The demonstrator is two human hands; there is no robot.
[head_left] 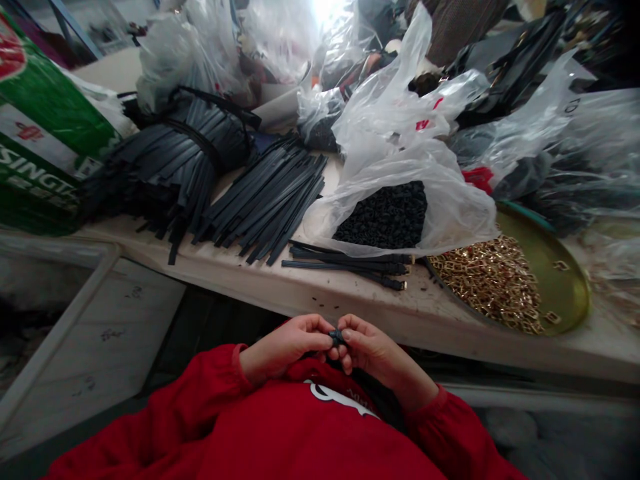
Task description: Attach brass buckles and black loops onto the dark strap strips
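Note:
My left hand (305, 341) and my right hand (365, 345) meet in front of my chest, just short of the table edge. Between their pinched fingertips is a small dark piece (337, 337), coloured like the straps; its exact shape is partly hidden by the fingers. On the table edge ahead lie several finished-looking dark straps (350, 262) with gold buckles at their right ends. Behind them, an open plastic bag (460, 213) holds a heap of small black loops (385, 217). To the right, gold buckles (500, 280) fill part of a round tray (573, 293).
Loose dark straps (265, 200) lie left of the bag, beside a tied bundle of straps (160, 160). A green printed sack (45, 133) stands at the far left. More filled plastic bags (530, 147) crowd the back. Dark crumbs dot the table edge (300, 290).

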